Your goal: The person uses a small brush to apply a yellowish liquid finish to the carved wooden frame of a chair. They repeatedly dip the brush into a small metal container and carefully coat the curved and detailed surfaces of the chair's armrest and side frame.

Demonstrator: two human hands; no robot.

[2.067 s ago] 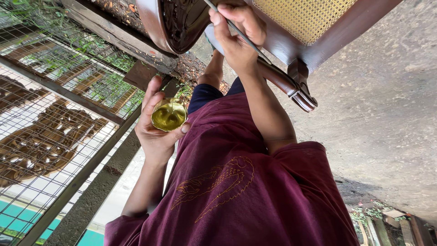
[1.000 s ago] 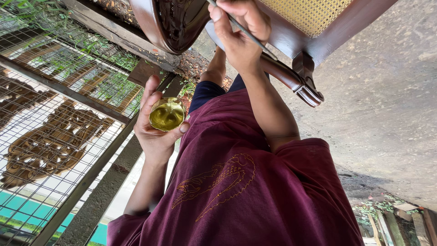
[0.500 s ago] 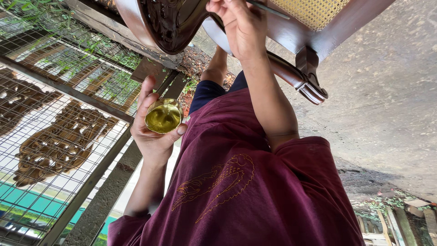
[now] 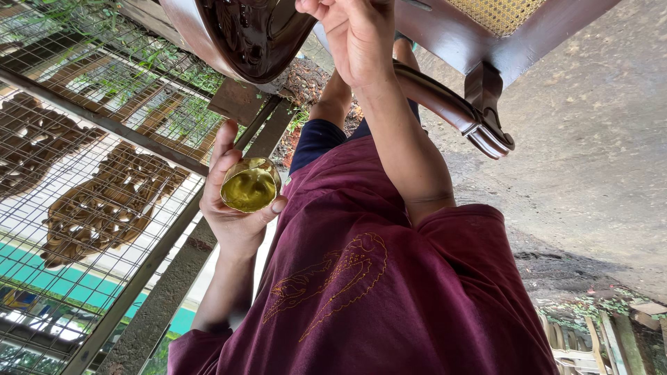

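Observation:
My left hand [image 4: 233, 226] cups a small round cup [image 4: 250, 186] of gold paint, held level at chest height above my maroon shirt. My right hand [image 4: 358, 42] is raised at the top edge, fingers pinched on a thin brush whose handle barely shows past the fingers. It is pressed against a dark brown carved wooden chair [image 4: 236, 35] with a woven cane panel [image 4: 500, 10]. A curved chair leg [image 4: 479, 118] runs just right of my forearm. The brush tip is hidden.
A wire mesh fence [image 4: 104, 132] with a metal frame fills the left side, with brown carved wooden panels [image 4: 104, 208] behind it. Bare concrete ground [image 4: 597, 153] lies on the right. My knee in dark blue shorts [image 4: 316, 139] is under the chair.
My right hand has moved up along the chair toward the top edge, and the brush handle is now mostly out of sight. The left hand keeps the paint cup nearly still.

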